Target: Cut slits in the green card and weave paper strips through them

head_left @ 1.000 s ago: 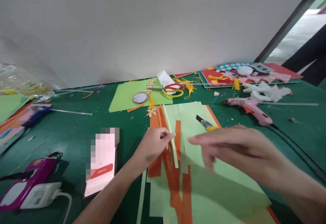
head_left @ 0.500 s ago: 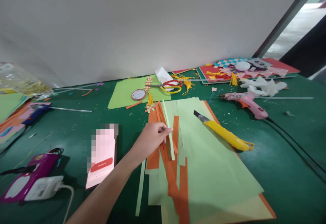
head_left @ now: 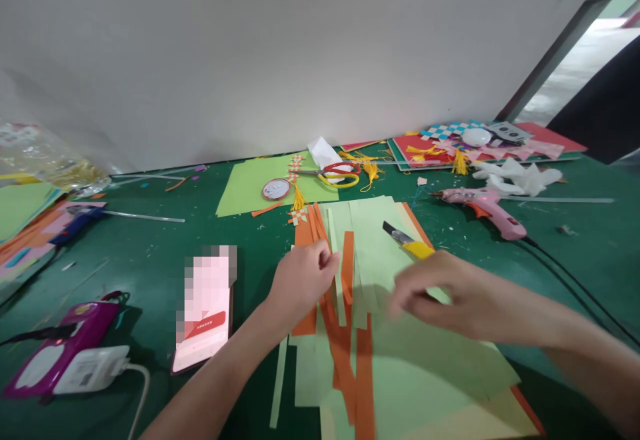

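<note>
My left hand (head_left: pixel 304 279) is closed, its thumb and finger pinched on a thin light green paper strip (head_left: pixel 341 303) that lies lengthwise over the pile. Beside and under that hand are several orange paper strips (head_left: pixel 349 260), some crossing each other. My right hand (head_left: pixel 440 293) hovers over the light green paper sheets (head_left: pixel 415 373), its fingers loosely bent, blurred at the tips, with nothing visible in them. Behind it is a yellow utility knife (head_left: pixel 417 248) with its blade out, the handle mostly hidden by the hand.
A phone (head_left: pixel 205 340), a purple power strip (head_left: pixel 83 333) and a white charger sit at left. Scissors (head_left: pixel 330 173), a round badge and yellow tassels lie at the back. A pink glue gun (head_left: pixel 487 210) is at right; a blue one (head_left: pixel 77 223) lies at far left.
My right hand has come in from the right over the paper sheets, covering the knife's handle. The left hand stays at the green strip, its fingers more curled.
</note>
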Motion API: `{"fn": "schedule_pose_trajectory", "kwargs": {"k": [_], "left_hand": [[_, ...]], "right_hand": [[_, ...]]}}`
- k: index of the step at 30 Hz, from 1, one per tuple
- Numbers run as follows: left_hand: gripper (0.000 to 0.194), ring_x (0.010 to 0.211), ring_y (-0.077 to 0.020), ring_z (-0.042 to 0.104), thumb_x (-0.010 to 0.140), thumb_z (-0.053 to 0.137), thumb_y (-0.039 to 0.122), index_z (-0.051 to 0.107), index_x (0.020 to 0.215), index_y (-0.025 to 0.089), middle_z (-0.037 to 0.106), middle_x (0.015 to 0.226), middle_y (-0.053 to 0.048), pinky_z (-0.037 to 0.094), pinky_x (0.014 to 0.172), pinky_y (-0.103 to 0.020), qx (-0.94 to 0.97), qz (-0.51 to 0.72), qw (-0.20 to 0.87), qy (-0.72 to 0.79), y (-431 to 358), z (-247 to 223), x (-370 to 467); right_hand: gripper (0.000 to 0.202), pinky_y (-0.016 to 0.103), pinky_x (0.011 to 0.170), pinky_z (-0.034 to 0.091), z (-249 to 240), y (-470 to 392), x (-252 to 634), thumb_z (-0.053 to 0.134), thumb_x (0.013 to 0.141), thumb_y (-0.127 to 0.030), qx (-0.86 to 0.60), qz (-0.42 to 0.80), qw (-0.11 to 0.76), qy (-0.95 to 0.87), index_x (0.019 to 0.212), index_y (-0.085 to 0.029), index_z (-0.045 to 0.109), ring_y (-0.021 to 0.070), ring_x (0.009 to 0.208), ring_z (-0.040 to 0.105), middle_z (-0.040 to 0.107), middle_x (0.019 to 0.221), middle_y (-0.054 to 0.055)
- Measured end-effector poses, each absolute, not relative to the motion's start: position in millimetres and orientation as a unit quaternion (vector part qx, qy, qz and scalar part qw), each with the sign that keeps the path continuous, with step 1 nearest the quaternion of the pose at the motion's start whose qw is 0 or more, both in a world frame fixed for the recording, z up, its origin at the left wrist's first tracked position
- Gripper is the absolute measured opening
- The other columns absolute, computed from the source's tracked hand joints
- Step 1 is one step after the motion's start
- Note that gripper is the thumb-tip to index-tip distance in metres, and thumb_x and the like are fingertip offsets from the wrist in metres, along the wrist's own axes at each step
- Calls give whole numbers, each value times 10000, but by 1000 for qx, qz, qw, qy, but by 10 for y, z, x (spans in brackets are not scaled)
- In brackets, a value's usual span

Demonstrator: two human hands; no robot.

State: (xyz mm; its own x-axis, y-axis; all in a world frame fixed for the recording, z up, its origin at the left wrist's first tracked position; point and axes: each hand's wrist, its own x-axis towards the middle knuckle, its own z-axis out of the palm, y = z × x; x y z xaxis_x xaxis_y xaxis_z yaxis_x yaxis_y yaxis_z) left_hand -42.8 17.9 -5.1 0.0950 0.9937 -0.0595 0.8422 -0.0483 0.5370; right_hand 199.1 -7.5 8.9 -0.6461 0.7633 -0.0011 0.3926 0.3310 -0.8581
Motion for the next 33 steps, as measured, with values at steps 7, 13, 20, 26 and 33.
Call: {"fn": "schedule_pose_trajectory", "kwargs": {"k": [7,13,20,26,33], "left_hand": [[133,903,-264,593,969,437,266,542,963,185,663,943,-96,409,762,-346,757,149,-6,636,239,-136,-468],[156,971,-282,621,972,447,215,574,1057,181,699,989,-108,442,824,-384,768,145,8,623,238,-167,-459],[146,901,-235,641,959,468,164,595,1022,196,705,934,-56,482,807,-368,775,188,16,603,243,-200,-462],[175,1013,-248,564,979,485,265,603,1053,158,644,1054,-91,475,908,-401,826,214,-15,521,252,-217,-435],[225,1044,-253,577,1001,449,286,584,1118,150,643,1105,-92,488,896,-408,853,142,5,501,232,-303,-413]], "right_hand": [[249,474,1019,459,-209,153,1448,540,938,-270,-281,58,212,-934,1099,-140,679,310,1197,555,667,1137,144],[428,515,1094,408,-443,72,1455,514,955,-437,-279,38,202,-938,1218,-119,631,323,1297,491,599,1306,175],[407,531,1080,425,-448,92,1479,549,947,-397,-256,71,217,-939,1243,-125,612,315,1294,503,615,1303,153],[258,482,1055,464,-365,121,1571,579,922,-336,-249,60,267,-929,1005,-107,665,293,1147,608,691,1087,150],[603,519,978,519,-404,189,1686,632,855,-510,-297,30,202,-933,1247,-53,595,368,1233,545,598,1305,212]]}}
